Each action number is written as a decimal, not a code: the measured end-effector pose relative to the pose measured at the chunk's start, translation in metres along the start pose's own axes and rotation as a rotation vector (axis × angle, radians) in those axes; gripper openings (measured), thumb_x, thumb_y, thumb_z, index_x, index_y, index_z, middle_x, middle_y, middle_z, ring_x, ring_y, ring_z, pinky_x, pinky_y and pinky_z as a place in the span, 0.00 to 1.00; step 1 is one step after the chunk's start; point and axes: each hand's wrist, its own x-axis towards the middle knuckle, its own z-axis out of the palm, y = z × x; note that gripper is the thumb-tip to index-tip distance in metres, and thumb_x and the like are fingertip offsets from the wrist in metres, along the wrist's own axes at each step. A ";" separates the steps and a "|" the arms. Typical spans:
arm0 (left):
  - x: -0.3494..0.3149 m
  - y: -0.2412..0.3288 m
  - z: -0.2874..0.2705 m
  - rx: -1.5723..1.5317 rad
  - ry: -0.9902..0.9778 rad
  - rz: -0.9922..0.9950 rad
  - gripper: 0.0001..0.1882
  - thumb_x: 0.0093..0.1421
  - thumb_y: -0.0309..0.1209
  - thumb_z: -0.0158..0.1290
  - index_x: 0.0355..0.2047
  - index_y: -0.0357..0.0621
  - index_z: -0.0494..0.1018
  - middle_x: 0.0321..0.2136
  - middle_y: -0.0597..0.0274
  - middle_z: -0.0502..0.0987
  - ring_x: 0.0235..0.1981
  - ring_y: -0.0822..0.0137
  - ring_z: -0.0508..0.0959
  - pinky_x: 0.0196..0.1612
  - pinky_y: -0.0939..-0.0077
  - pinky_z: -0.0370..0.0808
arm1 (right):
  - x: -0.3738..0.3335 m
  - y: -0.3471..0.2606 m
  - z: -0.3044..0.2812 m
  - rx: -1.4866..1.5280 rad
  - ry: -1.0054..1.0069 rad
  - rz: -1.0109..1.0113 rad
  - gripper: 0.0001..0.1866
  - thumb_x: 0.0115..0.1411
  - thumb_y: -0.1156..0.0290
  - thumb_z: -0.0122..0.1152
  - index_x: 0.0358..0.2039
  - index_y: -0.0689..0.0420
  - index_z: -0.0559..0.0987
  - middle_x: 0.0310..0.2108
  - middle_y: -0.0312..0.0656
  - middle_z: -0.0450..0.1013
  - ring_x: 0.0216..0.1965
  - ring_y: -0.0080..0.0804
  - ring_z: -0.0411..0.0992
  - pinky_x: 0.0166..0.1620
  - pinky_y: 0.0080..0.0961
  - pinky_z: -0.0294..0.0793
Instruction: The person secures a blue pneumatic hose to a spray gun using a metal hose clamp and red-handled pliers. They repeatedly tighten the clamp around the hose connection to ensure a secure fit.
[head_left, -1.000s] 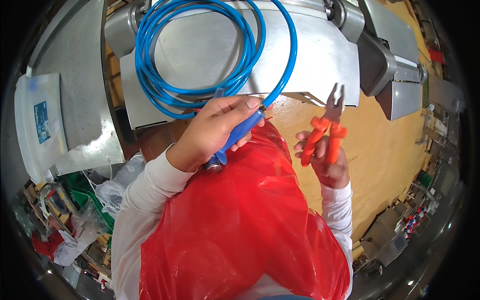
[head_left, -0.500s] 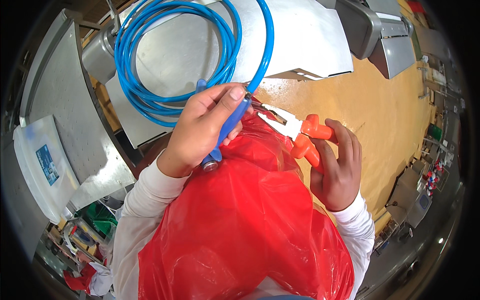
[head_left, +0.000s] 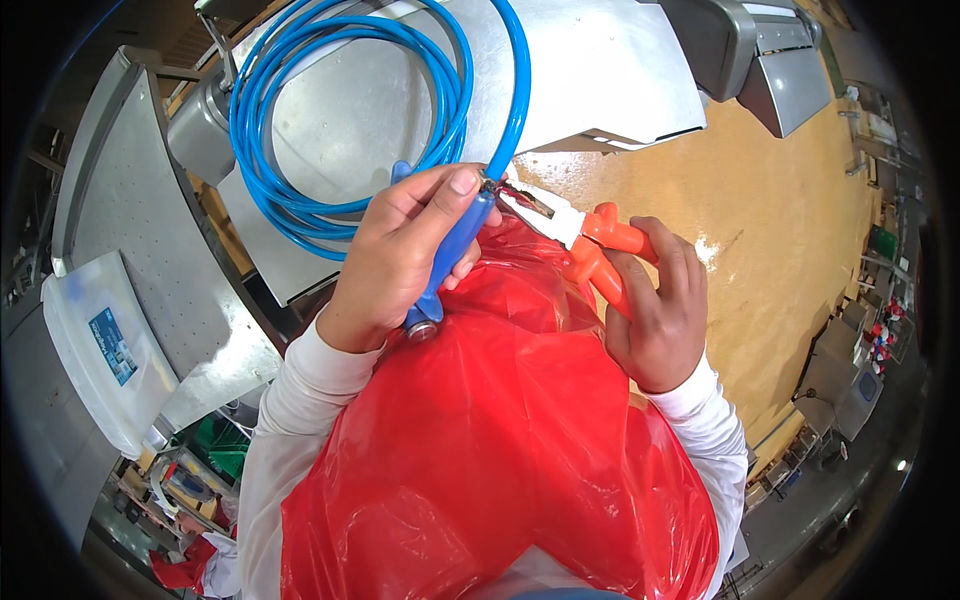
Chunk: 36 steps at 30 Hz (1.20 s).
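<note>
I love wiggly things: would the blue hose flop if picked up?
The blue hose would probably bend without flopping like string, since its loops look wide and round. It may feel slippery, because its surface looks smooth and shiny.

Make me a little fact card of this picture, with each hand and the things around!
Left hand: gripping a blue handle
Right hand: holding orange-handled pliers, jaws apart
Plier tips: close to where hose meets handle; can't tell if touching
Hose: blue, coiled on shiny metal table
Apron: red
Floor: yellowish
</note>
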 end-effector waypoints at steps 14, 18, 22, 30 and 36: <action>0.000 -0.003 0.001 -0.010 -0.025 0.010 0.21 0.80 0.42 0.46 0.56 0.34 0.75 0.36 0.53 0.81 0.21 0.73 0.74 0.22 0.81 0.70 | 0.004 0.003 -0.021 -0.058 -0.058 -0.045 0.25 0.41 0.73 0.73 0.45 0.59 0.83 0.58 0.53 0.73 0.52 0.51 0.75 0.52 0.44 0.72; -0.001 -0.004 0.001 -0.031 -0.017 0.007 0.21 0.80 0.41 0.47 0.57 0.34 0.74 0.37 0.51 0.81 0.21 0.72 0.75 0.23 0.81 0.70 | 0.004 0.003 -0.021 -0.025 -0.071 -0.040 0.27 0.40 0.73 0.74 0.45 0.59 0.82 0.58 0.53 0.73 0.51 0.51 0.75 0.50 0.44 0.72; -0.001 -0.005 0.000 -0.028 -0.019 0.003 0.21 0.80 0.41 0.48 0.58 0.34 0.74 0.37 0.51 0.81 0.21 0.71 0.75 0.23 0.80 0.70 | 0.001 0.003 -0.021 0.007 -0.073 -0.032 0.28 0.39 0.73 0.73 0.45 0.60 0.82 0.58 0.54 0.72 0.51 0.52 0.75 0.49 0.44 0.73; -0.002 -0.006 -0.002 -0.007 -0.022 0.021 0.22 0.79 0.41 0.48 0.60 0.34 0.72 0.37 0.52 0.81 0.22 0.71 0.75 0.23 0.79 0.70 | 0.000 0.001 -0.021 0.031 -0.077 -0.031 0.29 0.37 0.73 0.73 0.46 0.61 0.82 0.58 0.55 0.72 0.52 0.53 0.75 0.50 0.44 0.74; -0.002 -0.006 0.002 -0.022 -0.013 0.033 0.21 0.80 0.41 0.48 0.58 0.35 0.75 0.25 0.63 0.74 0.20 0.73 0.72 0.23 0.79 0.68 | 0.004 -0.005 -0.025 -0.120 -0.038 -0.046 0.22 0.44 0.74 0.71 0.43 0.59 0.84 0.58 0.53 0.73 0.53 0.52 0.75 0.52 0.45 0.73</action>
